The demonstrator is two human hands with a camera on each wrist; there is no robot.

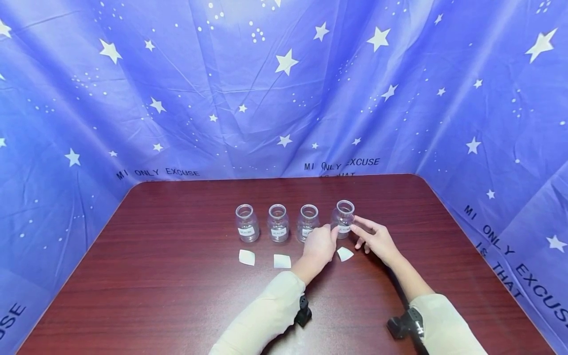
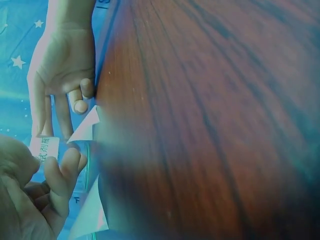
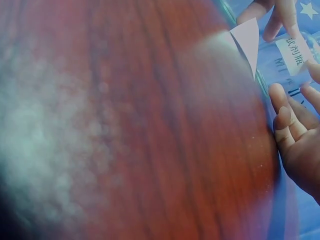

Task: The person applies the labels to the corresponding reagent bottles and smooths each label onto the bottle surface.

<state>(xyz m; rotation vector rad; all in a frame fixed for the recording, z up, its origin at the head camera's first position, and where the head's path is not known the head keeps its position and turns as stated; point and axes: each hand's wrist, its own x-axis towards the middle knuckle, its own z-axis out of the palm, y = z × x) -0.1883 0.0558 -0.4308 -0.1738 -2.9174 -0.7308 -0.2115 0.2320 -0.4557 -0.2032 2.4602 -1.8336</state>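
Observation:
Four clear jars stand in a row, and the rightmost jar is between both hands. A white label with dark characters is on its front. My left hand grips the jar's left side, its thumb at the label's edge and its other fingers curled. From the right, my right hand holds the jar with thumb on the label side and longer fingers round the back; its last fingers are bent below. The left hand partly covers the third jar. Just in front of the held jar lies a small white paper piece.
The other labelled jars, a left one and a second one, stand to the left. Before them lie a curled paper square and another paper square. A starry blue curtain surrounds the dark red table.

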